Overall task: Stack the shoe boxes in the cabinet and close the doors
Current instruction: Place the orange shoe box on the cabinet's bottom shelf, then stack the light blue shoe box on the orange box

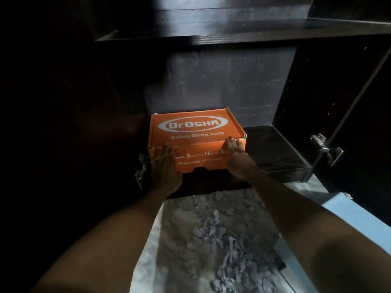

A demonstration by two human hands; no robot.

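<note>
An orange shoe box (pixel 195 129) with white "Dr.OSHA" lettering sits in the lower compartment of a dark cabinet (pixel 228 85), on top of a dark box (pixel 211 178) beneath it. My left hand (pixel 164 163) lies flat against the left part of the orange box's front face, fingers straight. My right hand (pixel 237 155) presses the front right corner, with fingertips reaching the lid's edge. A second dark box (pixel 275 146) sits to the right on the cabinet floor.
A dark shelf (pixel 232 30) spans the cabinet above the boxes. Metal hinges show at the left (pixel 141 168) and right (pixel 325 148), where a door (pixel 359 92) stands open. The floor (pixel 222 235) below me is pale and patterned.
</note>
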